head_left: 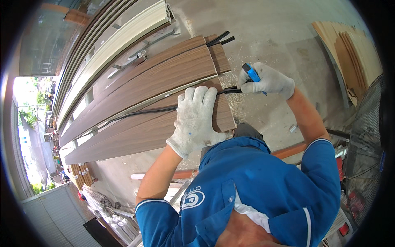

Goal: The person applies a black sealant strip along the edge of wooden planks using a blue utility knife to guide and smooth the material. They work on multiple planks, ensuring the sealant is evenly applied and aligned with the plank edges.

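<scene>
My left hand (193,117), in a pale work glove, lies flat with its fingers stretched over a long black rubber strip (142,111) and the brown wood-grain door panel (138,142) under it. The strip runs along the gap between two panels and sticks out past their right-hand ends. Beyond that edge my gloved right hand (271,81) is closed round a blue-and-black handled tool (252,73); its working end is hidden. The fingers of that hand also meet the strip's free end (231,90). Another brown panel (160,74) lies just farther off.
Two black strip ends (222,39) jut from the far panel. Cream and brown profiles (123,45) lie on metal supports at the upper left. Boards (349,57) lean at the far right, above a large caged fan (364,164). Wrapped lengths (109,210) lie at the lower left.
</scene>
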The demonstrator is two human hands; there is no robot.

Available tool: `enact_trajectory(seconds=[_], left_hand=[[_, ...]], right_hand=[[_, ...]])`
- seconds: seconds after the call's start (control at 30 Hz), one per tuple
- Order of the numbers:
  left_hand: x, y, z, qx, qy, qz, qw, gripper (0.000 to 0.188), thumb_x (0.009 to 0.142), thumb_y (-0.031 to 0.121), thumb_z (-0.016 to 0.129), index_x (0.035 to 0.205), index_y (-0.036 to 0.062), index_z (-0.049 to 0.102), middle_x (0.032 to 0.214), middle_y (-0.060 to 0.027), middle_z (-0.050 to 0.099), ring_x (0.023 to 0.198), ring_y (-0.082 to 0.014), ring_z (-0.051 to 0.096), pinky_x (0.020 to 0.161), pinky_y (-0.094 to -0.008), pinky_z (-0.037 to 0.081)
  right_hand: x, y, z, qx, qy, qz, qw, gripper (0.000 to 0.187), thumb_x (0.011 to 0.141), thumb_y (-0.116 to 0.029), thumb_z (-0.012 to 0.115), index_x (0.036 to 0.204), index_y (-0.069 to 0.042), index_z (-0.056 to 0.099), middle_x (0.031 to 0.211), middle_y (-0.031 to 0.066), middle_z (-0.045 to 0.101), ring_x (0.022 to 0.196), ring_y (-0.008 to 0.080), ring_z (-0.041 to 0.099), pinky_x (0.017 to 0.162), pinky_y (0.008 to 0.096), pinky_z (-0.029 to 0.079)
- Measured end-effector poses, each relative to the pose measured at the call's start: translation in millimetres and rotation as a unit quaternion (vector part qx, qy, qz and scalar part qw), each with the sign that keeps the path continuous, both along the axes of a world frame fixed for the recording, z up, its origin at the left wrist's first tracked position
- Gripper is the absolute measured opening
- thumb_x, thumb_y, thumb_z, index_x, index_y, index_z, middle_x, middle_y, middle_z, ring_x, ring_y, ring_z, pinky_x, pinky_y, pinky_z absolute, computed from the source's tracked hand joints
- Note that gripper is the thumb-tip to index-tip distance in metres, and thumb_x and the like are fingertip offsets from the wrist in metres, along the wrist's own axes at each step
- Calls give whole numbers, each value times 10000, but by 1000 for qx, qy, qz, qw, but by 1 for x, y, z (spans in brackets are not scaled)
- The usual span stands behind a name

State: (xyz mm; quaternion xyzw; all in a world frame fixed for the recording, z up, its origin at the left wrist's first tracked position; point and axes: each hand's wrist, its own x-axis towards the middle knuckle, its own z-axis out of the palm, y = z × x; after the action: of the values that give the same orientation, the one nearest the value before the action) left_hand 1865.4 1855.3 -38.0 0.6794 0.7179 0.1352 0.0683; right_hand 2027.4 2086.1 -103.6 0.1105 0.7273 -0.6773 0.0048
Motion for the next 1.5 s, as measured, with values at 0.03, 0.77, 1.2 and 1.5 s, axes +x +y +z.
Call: enact_trajectory(seconds=[0.03,0.77,1.2,1.5], left_hand=[[2,0,-1,-1,-3,2,1000,1047,509,522,926,1325,-18,555,1214,-181,552,1157,-387,510,1004,-500,413],[-152,-142,1,-12,73,242,967,205,986,208,677,1177,147,719,1190,-78,713,1185,-332,616,1031,-494,431],[-233,-241,16,22,-113,235,965,188,898,175,745,1028,40,734,928,-121,711,915,-306,635,857,-407,501],[-310,-316,-27,96,-7,308,946,206,977,255,714,1008,52,731,973,-120,696,1037,-332,617,985,-455,452]], right_hand=[[1,-1,-1,-10,5,-8,1000,154,904,-163,815,938,-22,765,788,9,687,692,89,629,632,263,518],[21,8,43,219,59,-136,964,430,1026,-285,728,1367,-51,610,999,51,663,881,130,600,784,300,511],[-54,-56,96,277,-23,15,961,250,1063,-215,652,1263,-66,632,841,42,667,812,165,615,777,323,491],[-89,-87,113,425,-106,28,898,288,972,-199,737,1207,-102,602,861,131,728,804,332,690,762,436,523]])
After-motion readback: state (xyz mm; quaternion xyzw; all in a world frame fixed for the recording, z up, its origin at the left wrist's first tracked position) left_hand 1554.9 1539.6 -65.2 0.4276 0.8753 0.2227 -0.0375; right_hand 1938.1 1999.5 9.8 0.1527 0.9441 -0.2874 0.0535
